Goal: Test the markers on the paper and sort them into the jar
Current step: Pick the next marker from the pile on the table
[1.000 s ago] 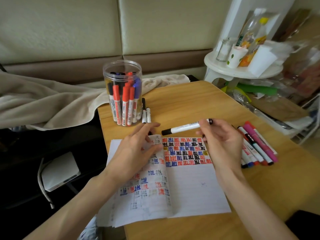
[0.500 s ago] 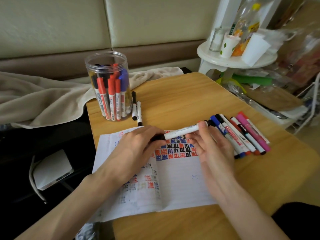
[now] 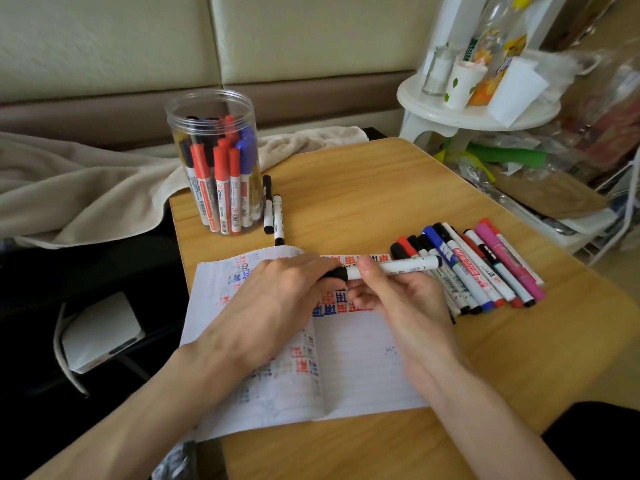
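A white marker with a black cap [image 3: 398, 266] is held level over the open notebook [image 3: 360, 362]. My left hand [image 3: 277, 299] grips its black cap end. My right hand [image 3: 398, 299] pinches the white barrel between thumb and fingers. The notebook's pages carry rows of red, blue and black test marks, partly hidden by both hands. A clear plastic jar [image 3: 216, 161] with several red, blue and black markers stands at the table's far left. A row of several loose markers [image 3: 485, 268] lies to the right of the notebook.
Two black-capped markers [image 3: 273, 213] lie beside the jar. A beige blanket [image 3: 79, 188] drapes off the wooden table's [image 3: 381, 188] left edge. A white round stool [image 3: 474, 112] loaded with cups and bottles stands at the far right, with clutter below it.
My left hand left the page and took hold of the marker's cap end. The right hand brought the marker lower and closer. The view shifted, bringing the loose markers into sight.
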### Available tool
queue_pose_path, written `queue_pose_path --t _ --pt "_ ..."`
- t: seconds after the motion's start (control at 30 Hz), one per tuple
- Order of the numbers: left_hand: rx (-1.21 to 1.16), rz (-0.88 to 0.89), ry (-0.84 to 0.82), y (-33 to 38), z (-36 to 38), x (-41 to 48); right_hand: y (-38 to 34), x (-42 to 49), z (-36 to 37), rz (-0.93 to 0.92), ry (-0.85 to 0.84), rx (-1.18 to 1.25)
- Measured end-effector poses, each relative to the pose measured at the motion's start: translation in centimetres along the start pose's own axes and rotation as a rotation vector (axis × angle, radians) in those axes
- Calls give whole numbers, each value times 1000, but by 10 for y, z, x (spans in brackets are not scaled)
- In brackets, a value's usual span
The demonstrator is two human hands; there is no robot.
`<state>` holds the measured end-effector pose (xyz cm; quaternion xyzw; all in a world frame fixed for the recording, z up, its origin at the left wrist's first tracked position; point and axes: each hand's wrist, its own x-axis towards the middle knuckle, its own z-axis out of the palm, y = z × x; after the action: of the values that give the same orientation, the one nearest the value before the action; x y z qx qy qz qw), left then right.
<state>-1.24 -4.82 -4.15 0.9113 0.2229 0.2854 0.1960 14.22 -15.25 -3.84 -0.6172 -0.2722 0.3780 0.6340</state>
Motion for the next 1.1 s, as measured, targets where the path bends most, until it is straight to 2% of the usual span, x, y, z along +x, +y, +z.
queue_pose_path --t 0.13,0.3,0.4,0.6,0.77,0.97,1.1 --pt "-48 -51 4 2 2 3 0 0 0 -84 -16 -14" --pt "-195 -193 14 -19 -25 4 -17 16 -37 -166 141 121" --pt "-243 -204 -62 -19 -32 -1 -15 14 -44 -145 82 67" --pt "-108 -176 -185 -14 -28 -10 1 1 -24 -127 -78 -99" --pt "-118 -224 -245 -22 -27 -12 12 -2 -11 -111 -67 -145" --pt "-122 -212 -246 -23 -29 -14 20 -5 -3 -170 -159 -280" --pt "-104 -198 -234 -24 -29 -16 26 -5 6 -203 -99 -305"
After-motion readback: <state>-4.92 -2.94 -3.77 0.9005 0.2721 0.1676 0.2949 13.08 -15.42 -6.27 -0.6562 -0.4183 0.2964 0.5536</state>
